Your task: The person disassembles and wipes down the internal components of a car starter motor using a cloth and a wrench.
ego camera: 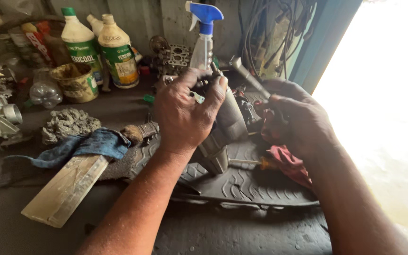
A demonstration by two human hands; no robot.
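1. Now the left hand sits back-up, fingers curled over the top of a grimy grey metal engine part, gripping it above the black rubber mat.
2. Right hand reaches in from the right, fingers clenched around a dark metal tool angled up and to the left.
3. A red rag and an orange-handled screwdriver lie on the mat beneath.
4. Blue cloth lies left, a spray bottle behind.

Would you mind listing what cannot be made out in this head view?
- Dark grey metal part: its top is covered by the left hand.
- Right hand: its palm faces away, hiding its grip on the grey metal tool.
- Orange-handled screwdriver: handle end hidden under the red rag.
- Right edge: washed out by glare.
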